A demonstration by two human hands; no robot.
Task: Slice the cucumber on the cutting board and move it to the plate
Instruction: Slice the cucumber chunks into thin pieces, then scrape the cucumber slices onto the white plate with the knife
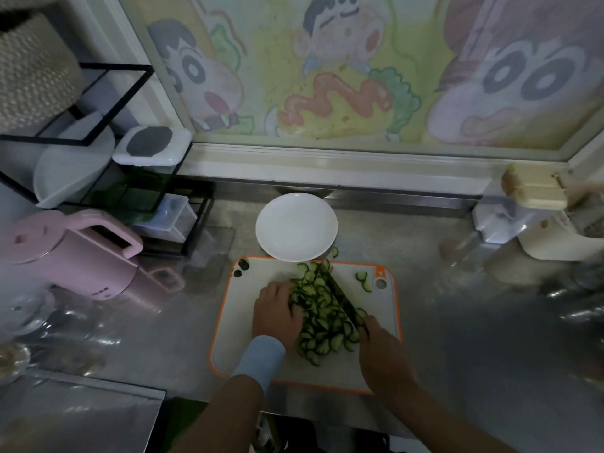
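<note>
Cutting board (238,322) on steel counter (457,322) — cartoon mural (343,70)

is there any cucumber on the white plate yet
No, the white plate is bare; the cucumber slices lie piled on the cutting board.

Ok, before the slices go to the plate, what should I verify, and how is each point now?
1. Cutting done: ok, only cucumber slices show.
2. Plate bare, at the far edge of the cutting board: ok.
3. Left hand against the pile's left side: ok.
4. Right hand grips the knife, blade at the pile's right: ok.
5. Strays gathered: not ok, stray slices lie near the board's far corners.
</note>
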